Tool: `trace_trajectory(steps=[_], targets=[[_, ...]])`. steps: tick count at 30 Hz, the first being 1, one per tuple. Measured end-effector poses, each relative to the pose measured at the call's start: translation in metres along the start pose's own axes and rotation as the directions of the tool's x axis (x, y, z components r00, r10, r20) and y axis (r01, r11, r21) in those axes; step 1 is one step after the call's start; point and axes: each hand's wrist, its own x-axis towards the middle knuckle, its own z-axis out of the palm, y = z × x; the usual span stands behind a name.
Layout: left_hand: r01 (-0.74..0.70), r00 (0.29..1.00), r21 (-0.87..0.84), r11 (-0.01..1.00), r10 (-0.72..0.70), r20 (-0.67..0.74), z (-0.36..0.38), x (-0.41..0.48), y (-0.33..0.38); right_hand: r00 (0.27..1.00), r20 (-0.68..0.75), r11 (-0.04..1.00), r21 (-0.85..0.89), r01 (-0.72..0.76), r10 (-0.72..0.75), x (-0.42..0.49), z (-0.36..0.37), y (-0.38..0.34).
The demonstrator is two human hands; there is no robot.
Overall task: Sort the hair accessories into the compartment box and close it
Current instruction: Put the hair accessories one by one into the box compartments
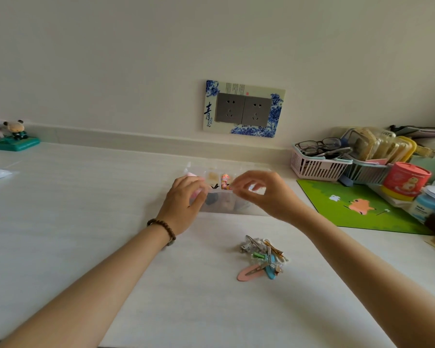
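A clear plastic compartment box (225,205) lies on the white table, its lid open toward the wall. Some compartments hold items: a beige piece, a pink-orange floral piece (225,182) and dark ones. My left hand (183,202) rests on the box's left end, fingers curled over something pink; whether it grips it I cannot tell. My right hand (264,192) hovers over the box's right half, thumb and forefinger pinched on a small item that is too blurred to name. A pile of loose hair clips (260,257), pink, blue, green and metal, lies nearer to me.
A green mouse mat (337,204) lies right of the box. Behind it stand a pink basket (317,167) with glasses, a red tin (404,179) and jars. A teal stand with a figurine (14,136) sits far left. A wall socket (244,109) is above the box.
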Motion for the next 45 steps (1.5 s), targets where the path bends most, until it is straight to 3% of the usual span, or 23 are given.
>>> trace_trajectory(steps=[4,7,21,24,27,30,35,40,43,45], targets=[[0.007,0.999,-0.026,1.0,-0.008,-0.034,0.002,0.001,0.002,0.975,0.21,0.993,-0.114,-0.043,0.067,-0.039,-0.002,0.004],[0.002,0.999,-0.017,1.0,-0.002,-0.042,0.002,0.0,0.002,0.957,0.273,0.986,-0.159,-0.053,0.095,-0.056,0.003,0.011],[0.016,0.999,0.0,1.0,-0.016,-0.052,0.001,-0.003,0.004,0.958,0.263,0.975,-0.213,-0.058,0.115,-0.06,0.017,0.009],[0.0,0.998,0.028,1.0,0.002,-0.056,0.001,-0.004,0.005,0.976,0.173,0.988,0.064,-0.142,0.129,-0.056,0.011,0.005],[-0.005,0.999,0.046,0.999,0.007,-0.052,0.001,-0.004,0.006,0.962,0.034,0.848,0.465,-0.256,0.272,-0.042,-0.009,0.008],[-0.008,0.999,0.045,0.999,0.01,-0.047,0.0,-0.003,0.007,0.918,-0.059,0.774,0.561,-0.294,0.391,-0.019,-0.032,0.022],[-0.014,0.999,0.049,0.999,0.017,-0.047,0.0,-0.003,0.007,0.885,-0.158,0.845,0.408,-0.346,0.439,0.014,-0.04,0.039],[-0.012,0.998,0.059,0.998,0.015,-0.058,0.0,-0.003,0.007,0.91,-0.096,0.911,0.136,-0.389,0.403,0.028,-0.028,0.05],[-0.014,0.999,0.058,0.998,0.017,-0.052,0.001,-0.003,0.007,0.928,-0.13,0.925,-0.112,-0.364,0.349,0.031,-0.021,0.059],[-0.015,0.999,0.061,0.998,0.018,-0.051,0.0,-0.003,0.007,0.943,-0.148,0.931,-0.17,-0.322,0.299,0.03,-0.02,0.06]])
